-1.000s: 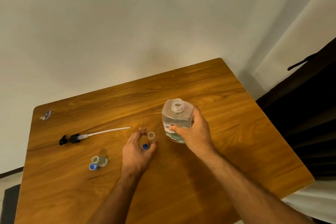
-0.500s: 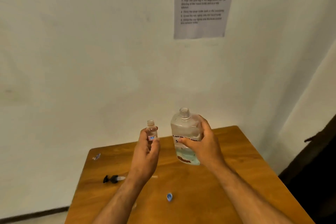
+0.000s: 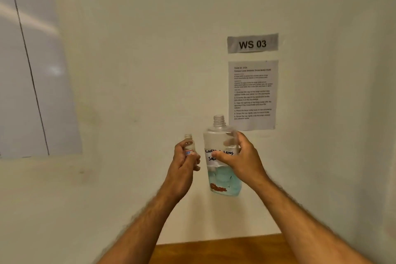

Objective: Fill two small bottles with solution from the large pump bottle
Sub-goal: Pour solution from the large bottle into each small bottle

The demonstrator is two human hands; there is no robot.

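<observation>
Upright, mouths upward: small bottle [image 3: 189,143] gripped by left hand [image 3: 184,163]; large bottle [image 3: 221,156] gripped by right hand [image 3: 240,162], side by side.

Both forearms raised, reaching forward. Left hand [image 3: 183,164] fingers curled, thumb up front, gripping small bottle [image 3: 189,145]. Right hand [image 3: 240,159] wrapped around large bottle [image 3: 220,143], thumb across front.

Wall sign [image 3: 252,43] reads "WS 03"; large bottle [image 3: 220,135] label says "LENS".
</observation>
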